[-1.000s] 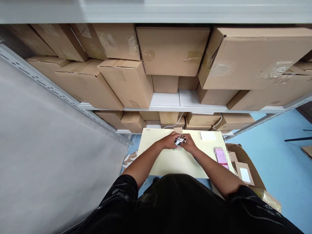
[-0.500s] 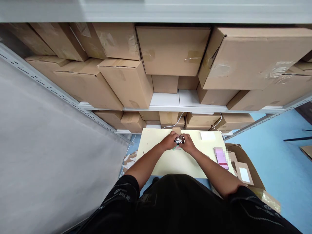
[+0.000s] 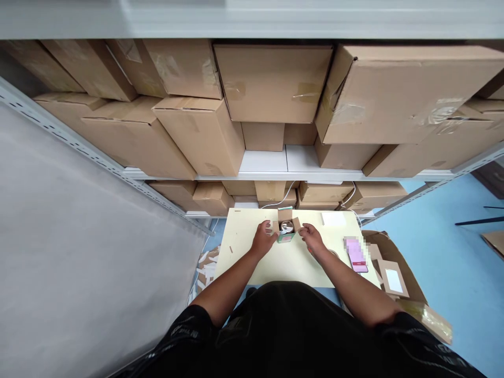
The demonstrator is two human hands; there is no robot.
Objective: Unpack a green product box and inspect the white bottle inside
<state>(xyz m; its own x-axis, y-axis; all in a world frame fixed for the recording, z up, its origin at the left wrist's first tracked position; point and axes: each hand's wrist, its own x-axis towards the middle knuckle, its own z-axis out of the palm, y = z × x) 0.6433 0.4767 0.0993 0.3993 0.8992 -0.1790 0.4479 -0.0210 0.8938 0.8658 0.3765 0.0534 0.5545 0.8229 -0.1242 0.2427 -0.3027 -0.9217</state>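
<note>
A small green and white cardboard box (image 3: 286, 238) stands on the pale yellow table (image 3: 252, 268) with its brown flaps folded up and apart. Inside it sits a shiny, silvery round object (image 3: 287, 227); its kind cannot be made out. My left hand (image 3: 263, 240) is at the box's left side, fingers apart around the left flap, its thumb close to the front corner. On the other side, my right hand (image 3: 313, 239) has its fingers loosely curled beside the right flap, apart from the silvery object. Whether those fingertips touch the flap is hard to tell.
A phone (image 3: 356, 255) lies at the table's right, with a white flat item (image 3: 333, 218) behind. A round roll-like thing (image 3: 334, 253) is partly hidden by my right forearm. Shelves (image 3: 263, 161) of cardboard boxes rise behind. A large open carton (image 3: 409, 273) stands on the right.
The silvery object, held between both hands over the box, is now down inside it. Both hands have let go and moved apart to the box's sides.
</note>
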